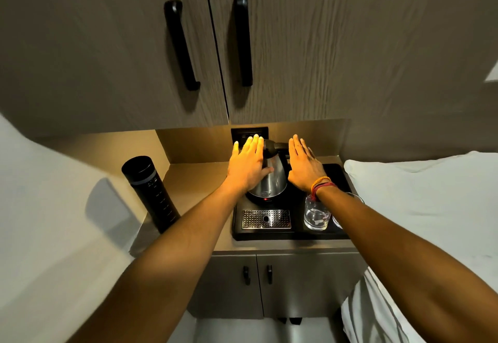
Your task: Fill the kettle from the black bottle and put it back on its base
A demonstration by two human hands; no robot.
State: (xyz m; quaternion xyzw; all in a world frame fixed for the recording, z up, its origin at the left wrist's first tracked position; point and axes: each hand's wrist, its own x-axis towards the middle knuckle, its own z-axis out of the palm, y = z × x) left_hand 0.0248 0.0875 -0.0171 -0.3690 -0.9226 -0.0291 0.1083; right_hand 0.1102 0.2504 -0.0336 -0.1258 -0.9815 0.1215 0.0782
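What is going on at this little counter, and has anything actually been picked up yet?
A person reaches both open hands toward a steel kettle sitting on its base on a black tray. The left hand is at the kettle's left side with the thumb against its body; the right hand hovers just to its right. Neither has closed a grip. The black bottle stands untouched on the counter to the left, so filling has not started. A glass stands on the tray.
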